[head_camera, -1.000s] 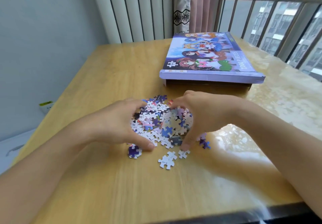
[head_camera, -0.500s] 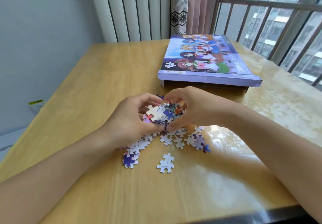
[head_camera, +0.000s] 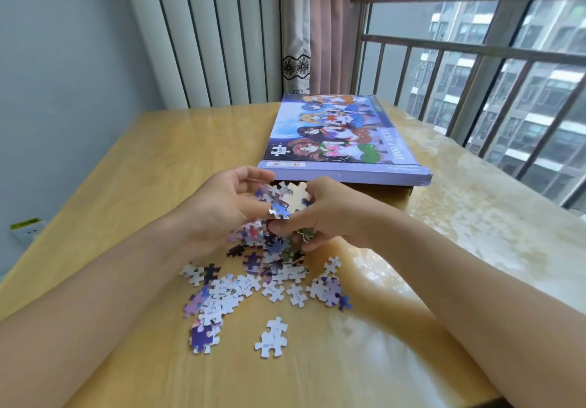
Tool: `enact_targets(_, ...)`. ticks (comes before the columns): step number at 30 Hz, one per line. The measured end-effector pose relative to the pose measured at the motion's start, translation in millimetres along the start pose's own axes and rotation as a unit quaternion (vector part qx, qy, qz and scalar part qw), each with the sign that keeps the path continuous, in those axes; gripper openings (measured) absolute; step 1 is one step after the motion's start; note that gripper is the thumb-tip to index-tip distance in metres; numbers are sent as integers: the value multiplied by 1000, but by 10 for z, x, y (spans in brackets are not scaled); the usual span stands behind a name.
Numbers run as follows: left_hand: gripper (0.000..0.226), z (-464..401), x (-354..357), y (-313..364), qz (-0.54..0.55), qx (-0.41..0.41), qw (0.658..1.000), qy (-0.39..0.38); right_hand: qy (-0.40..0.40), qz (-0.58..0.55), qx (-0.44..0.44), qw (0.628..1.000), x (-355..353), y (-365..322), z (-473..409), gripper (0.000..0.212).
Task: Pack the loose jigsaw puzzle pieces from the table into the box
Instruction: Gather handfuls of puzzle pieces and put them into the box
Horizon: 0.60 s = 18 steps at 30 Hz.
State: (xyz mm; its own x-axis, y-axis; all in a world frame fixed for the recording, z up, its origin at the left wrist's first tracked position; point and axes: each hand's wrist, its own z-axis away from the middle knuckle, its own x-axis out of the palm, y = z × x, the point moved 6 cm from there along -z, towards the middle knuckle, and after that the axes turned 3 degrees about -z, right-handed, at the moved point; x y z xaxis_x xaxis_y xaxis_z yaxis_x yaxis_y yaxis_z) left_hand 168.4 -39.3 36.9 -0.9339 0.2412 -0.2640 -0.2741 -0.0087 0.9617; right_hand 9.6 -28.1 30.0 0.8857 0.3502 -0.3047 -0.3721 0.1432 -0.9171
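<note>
Cupping a clump of puzzle pieces (head_camera: pixel 285 199) between them, the left hand (head_camera: pixel 222 207) and right hand (head_camera: pixel 323 217) curl inward just above the table (head_camera: pixel 126 185), fingers closed round the clump so nothing slips. Many loose pieces (head_camera: pixel 247 287) lie scattered toward the near edge. The box (head_camera: pixel 345 141) sits at the far right, its lid shifted, probably leaving an opening nearest the hands.

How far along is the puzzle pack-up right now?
Nothing visibly packed yet: the lid covers most of the box, so its inside is hidden. In hand: the left hand and right hand together hold a clump of pieces just above the table. Left: the scattered pieces below, including a joined white pair.
</note>
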Motion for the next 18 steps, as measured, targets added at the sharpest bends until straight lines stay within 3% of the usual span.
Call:
enact_targets(5, 50, -68, 107, 85, 54, -7, 996, -69, -29, -111, 48, 992, -95, 52, -6, 53)
enact_targets(8, 63, -44, 19, 224, 41, 22, 990, -133, -49, -132, 55, 989, -147, 65, 6, 49)
enact_targets(10, 60, -105, -168, 368, 22, 69, 992, -105, -57, -133, 52, 988, -178, 69, 11, 54)
enact_targets(12, 52, -220, -425, 537, -75, 153, 985, 16, -55, -132, 51, 988, -203, 67, 3, 65)
enact_targets(14, 56, -340, -495, 657, -254, 213, 938, 103, -51, -139, 52, 988, -220, 72, -11, 67)
enact_targets(16, 75, -500, -364, 614, -363, 212, 903, 89, -51, -143, 59, 987, -218, 96, -17, 66)
enact_targets(18, 83, -635, -207, 506, -367, 198, 908, 52, -54, -153, 70, 984, -218, 119, -17, 63)
